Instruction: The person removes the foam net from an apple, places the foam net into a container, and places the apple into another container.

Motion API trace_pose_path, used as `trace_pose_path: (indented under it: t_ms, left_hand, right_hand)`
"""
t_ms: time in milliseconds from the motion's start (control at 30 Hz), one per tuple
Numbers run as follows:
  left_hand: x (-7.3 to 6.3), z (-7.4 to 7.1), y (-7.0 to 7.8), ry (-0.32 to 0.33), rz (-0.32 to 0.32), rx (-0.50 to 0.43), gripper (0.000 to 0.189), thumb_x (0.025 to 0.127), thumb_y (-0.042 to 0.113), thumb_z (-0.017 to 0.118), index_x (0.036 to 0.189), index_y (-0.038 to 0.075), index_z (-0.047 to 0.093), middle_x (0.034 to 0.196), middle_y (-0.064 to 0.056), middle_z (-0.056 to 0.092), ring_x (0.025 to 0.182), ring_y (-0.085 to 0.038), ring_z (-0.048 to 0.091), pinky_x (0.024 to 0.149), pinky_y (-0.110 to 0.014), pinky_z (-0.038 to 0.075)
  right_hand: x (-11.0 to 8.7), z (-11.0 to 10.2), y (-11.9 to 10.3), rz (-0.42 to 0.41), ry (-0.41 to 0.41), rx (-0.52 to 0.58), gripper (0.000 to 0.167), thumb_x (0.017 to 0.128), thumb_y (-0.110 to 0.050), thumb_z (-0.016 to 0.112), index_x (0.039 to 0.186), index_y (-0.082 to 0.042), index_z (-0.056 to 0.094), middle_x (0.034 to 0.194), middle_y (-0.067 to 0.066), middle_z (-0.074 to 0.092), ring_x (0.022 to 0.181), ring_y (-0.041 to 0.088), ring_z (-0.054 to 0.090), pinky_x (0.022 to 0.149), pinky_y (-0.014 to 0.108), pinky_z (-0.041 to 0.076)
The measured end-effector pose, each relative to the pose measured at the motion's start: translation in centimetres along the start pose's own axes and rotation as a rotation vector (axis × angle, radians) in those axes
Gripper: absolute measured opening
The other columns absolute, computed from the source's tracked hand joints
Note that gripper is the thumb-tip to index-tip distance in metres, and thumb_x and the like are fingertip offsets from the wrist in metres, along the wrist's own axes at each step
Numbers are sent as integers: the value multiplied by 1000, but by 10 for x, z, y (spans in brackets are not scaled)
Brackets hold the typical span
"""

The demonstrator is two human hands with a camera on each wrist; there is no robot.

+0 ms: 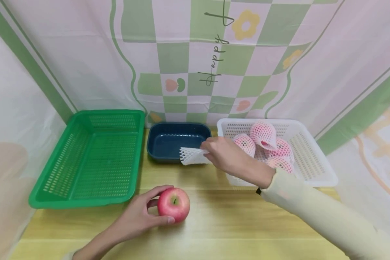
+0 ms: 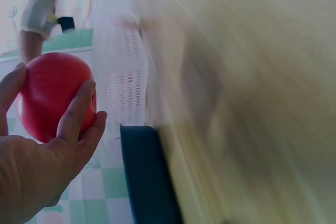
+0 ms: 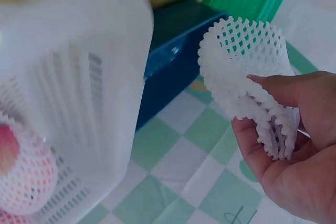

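Observation:
A bare red apple is gripped from its left side by my left hand, thumb in front and fingers behind, over the front of the table. In the left wrist view the fingers wrap the apple and it shows off the tabletop. My right hand pinches a white foam net sleeve near the right end of the dark blue basin. Seen from the right wrist, the net is empty, its mouth spread and its lower part bunched between thumb and fingers.
At the left stands a green basket with nothing in it. The white basket at the right holds several apples in foam nets, partly behind my right forearm. A checked cloth hangs behind the containers.

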State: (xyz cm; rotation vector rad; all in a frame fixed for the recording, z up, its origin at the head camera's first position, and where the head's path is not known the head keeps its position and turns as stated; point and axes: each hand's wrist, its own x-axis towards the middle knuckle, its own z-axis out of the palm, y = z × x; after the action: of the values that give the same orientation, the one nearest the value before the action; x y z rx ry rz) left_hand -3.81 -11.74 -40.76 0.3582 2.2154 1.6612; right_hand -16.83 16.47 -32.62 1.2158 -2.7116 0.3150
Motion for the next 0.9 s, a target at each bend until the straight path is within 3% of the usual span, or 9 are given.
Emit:
trace_pose_path:
  t_ms: [267,567,900]
  left_hand:
    - [-4,-14,22,-17,26,-98,78,84,21,92,152,9,55,154,-20,53,136,-44,58,90,-28,64]
    - [-5,-43,42,45,12,-5,78,85,26,92,152,11,54,151,-17,56,133,-39,61,92,-28,63]
    - [-4,-74,60,96,-14,51,76,91,29,86,156,14,49,153,-14,54,132,-36,62,91,-29,63]
  right_hand:
    - [25,1,21,16,-28,-58,8,92,1,76,100,1,75,92,14,74,80,30,73,69,43,64]
    - [57,10,41,66,-146,-120,10,93,-1,73,102,-3,76,90,12,74,77,31,69,63,45,61]
    - [85,28,61,111,-257,-104,19,98,-13,76,114,-3,75,104,13,76,87,30,72,76,45,62]
